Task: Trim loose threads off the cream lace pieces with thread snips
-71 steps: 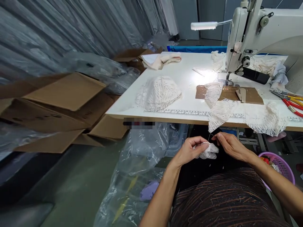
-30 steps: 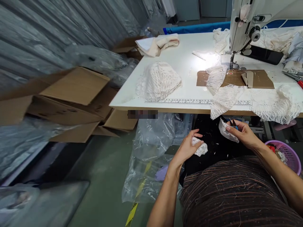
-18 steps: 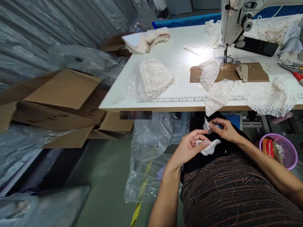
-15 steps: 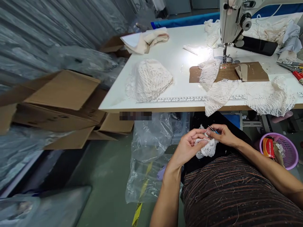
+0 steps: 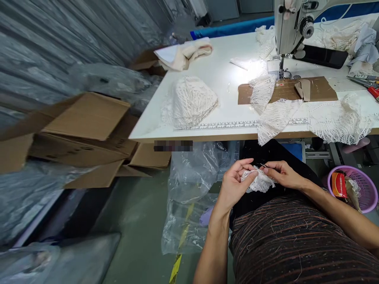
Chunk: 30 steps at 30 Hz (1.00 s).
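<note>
White sewing table [image 5: 229, 108], ruler [image 5: 227, 125] printed along its near edge.
Left hand [image 5: 233, 184] pinches crumpled openwork lace [image 5: 261, 184]; right hand [image 5: 282, 174] grips a slim dark tool [image 5: 263, 165] against it.

Open cdbd box [image 5: 89, 118] L, purp. bskt [image 5: 368, 188] R.

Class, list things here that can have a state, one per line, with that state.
White openwork lace piece: bunched up
Left hand: pinching that lace
Right hand: holding thin dark tool
Brown cardboard box: flaps open
Black glossy slab: lying flat
Purple plastic basket: upright, partly filled
White sewing machine: unclear whether running
</note>
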Tool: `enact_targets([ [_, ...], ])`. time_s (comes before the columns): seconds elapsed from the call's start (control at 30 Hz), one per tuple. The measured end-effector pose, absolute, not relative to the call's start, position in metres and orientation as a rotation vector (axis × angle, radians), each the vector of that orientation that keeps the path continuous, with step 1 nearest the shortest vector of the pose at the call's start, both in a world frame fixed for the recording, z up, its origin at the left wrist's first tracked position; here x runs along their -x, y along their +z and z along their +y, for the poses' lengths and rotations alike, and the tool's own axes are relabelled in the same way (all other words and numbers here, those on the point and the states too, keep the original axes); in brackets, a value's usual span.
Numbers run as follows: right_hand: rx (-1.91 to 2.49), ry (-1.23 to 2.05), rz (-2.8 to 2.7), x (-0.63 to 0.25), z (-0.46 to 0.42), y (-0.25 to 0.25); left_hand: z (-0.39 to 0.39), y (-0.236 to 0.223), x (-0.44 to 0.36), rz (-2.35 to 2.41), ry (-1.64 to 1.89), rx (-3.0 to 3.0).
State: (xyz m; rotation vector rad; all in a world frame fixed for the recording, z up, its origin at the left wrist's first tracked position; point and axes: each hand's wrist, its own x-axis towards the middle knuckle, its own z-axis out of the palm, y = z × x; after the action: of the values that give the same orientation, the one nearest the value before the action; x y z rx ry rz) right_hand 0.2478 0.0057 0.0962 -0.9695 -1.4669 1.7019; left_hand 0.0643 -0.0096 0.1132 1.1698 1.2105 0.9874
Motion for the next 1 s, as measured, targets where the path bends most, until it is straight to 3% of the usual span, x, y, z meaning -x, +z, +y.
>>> enact_targets([
  [0.33,0.878,1.453,-1.747,-0.253,0.003,0.098,0.0,0.115,-0.051,1.081,0.805,-1.634],
  [1.0,1.031,1.415,-1.702,-0.252,0.003,0.091,-0.001,0.1,-0.06,1.241,0.908,-1.448],
])
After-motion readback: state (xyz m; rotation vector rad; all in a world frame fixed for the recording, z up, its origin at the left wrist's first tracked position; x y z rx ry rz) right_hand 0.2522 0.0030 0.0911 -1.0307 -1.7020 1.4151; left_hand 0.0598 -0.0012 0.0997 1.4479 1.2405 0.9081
